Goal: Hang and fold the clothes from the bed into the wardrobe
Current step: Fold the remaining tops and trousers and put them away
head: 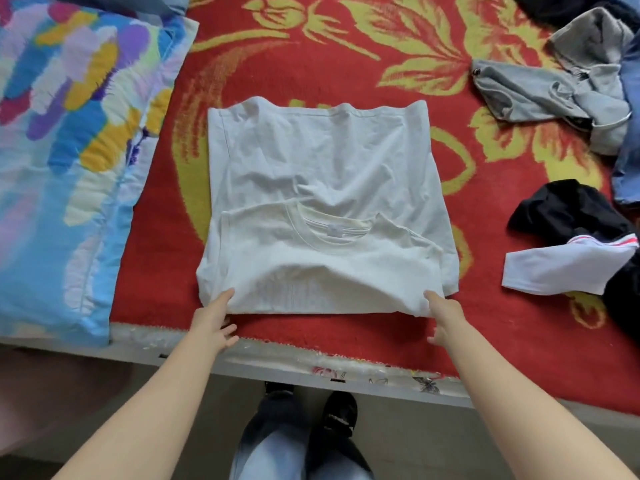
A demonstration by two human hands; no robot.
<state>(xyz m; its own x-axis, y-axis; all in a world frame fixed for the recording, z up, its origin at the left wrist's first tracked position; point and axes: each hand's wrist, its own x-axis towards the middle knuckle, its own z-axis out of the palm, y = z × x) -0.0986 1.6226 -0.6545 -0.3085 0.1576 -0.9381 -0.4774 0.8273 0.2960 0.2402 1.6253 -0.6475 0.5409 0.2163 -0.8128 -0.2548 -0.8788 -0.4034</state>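
Fingertips met cloth at the near edge of a white cotton T-shirt [325, 188] as a person worked through the folding stage of a laundry job, the garment already doubled over with its ribbed collar facing up. By the look of it, one fold remained before the shirt could be carried off. The next move would call for a firm hold on both near corners and an even lift, so the soft, creased fabric did not slide apart.

One digit of the left hand [214, 318] lay on the shirt's near left corner, and the other fingers [230, 332] were loosely spread just below the edge. The right hand [446, 318] mirrored it at the near right corner. Neither hand was clenched. Whether either pinched cloth underneath could not be told.

The shirt lay mid-bed on a red woven blanket with yellow flowers [311, 64]. A blue quilt splashed with many colours [69, 150] lay to the left. To the right, well apart, waited a crumpled grey garment [540, 88], a black garment with a white, red-striped panel [568, 213] and blue denim [627, 157]. No wardrobe was in view.
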